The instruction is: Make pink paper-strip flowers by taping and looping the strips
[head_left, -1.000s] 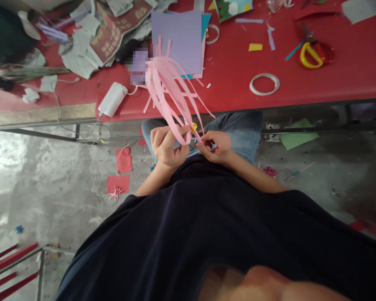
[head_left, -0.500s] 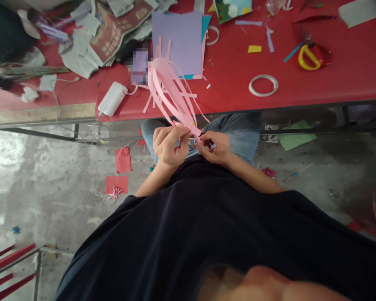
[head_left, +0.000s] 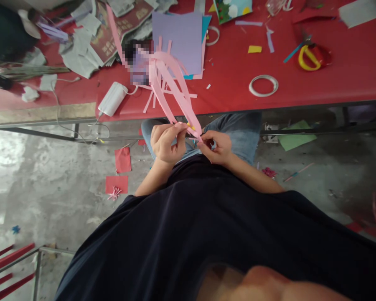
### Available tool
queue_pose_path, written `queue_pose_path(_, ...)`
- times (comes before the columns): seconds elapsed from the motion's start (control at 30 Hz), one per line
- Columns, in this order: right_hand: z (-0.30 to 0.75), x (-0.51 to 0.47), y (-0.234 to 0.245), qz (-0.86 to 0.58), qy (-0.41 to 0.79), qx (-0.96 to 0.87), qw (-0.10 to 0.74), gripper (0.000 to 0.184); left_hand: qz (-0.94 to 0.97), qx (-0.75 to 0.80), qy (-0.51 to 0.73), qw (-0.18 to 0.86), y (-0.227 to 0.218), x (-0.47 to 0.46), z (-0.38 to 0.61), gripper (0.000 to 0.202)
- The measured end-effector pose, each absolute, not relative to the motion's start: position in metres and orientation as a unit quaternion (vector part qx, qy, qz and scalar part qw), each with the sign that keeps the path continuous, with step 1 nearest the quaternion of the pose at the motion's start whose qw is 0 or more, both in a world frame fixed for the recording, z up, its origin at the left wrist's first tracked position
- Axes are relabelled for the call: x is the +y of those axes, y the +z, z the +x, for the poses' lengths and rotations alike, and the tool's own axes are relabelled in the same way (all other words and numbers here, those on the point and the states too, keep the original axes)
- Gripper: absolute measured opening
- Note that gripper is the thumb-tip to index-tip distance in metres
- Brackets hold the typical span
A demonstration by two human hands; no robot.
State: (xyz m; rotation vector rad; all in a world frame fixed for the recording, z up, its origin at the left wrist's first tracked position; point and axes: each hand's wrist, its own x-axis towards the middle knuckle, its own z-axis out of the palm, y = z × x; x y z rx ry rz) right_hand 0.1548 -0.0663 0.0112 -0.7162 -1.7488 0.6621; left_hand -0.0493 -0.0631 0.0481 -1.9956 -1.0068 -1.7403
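Note:
Long pink paper strips fan out over the red table's front edge, their near ends gathered between my hands above my lap. My left hand pinches the bundle between thumb and fingertips, beside a small yellow piece among the strips. Thumb and forefinger of my right hand are closed on the lower tip of the pink strips. What exactly lies between the fingertips is partly hidden. The far ends of the strips lie near a blurred patch on the table.
Purple paper sheets lie on the red table. A white power bank with a cable is at the left front edge. A tape ring and yellow-handled scissors lie to the right. Crumpled newspaper covers the back left.
The pink strips have spread apart into wider loops, and one strip now sticks up at the far left. The yellow piece shows more. Both hands have barely moved.

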Motion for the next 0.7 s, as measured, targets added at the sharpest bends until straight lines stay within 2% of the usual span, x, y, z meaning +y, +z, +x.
queue_pose_path(0.13,0.154,-0.067,0.012,-0.313,0.288,-0.727,0.539,0.021,-0.714,-0.347,-0.573,0.204,0.052,-0.063,-0.052,0.052)
queue_pose_path(0.47,0.155,-0.069,0.016,-0.308,0.323,-0.716,0.536,0.016,-0.712,-0.355,-0.557,0.239,0.045,-0.066,-0.057,0.055)
queue_pose_path(0.7,0.154,-0.069,0.017,-0.301,0.327,-0.715,0.54,0.017,-0.725,-0.37,-0.544,0.203,0.028,-0.061,-0.068,0.039)
